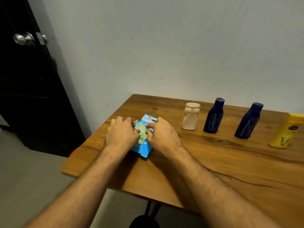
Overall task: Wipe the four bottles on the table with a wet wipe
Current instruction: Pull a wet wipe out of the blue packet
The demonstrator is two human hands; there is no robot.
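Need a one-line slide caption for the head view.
Both hands on blue wipes pack; four bottles wait.

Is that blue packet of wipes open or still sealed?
Open: the blue wipes packet has its green flap lifted, pinched by both hands.
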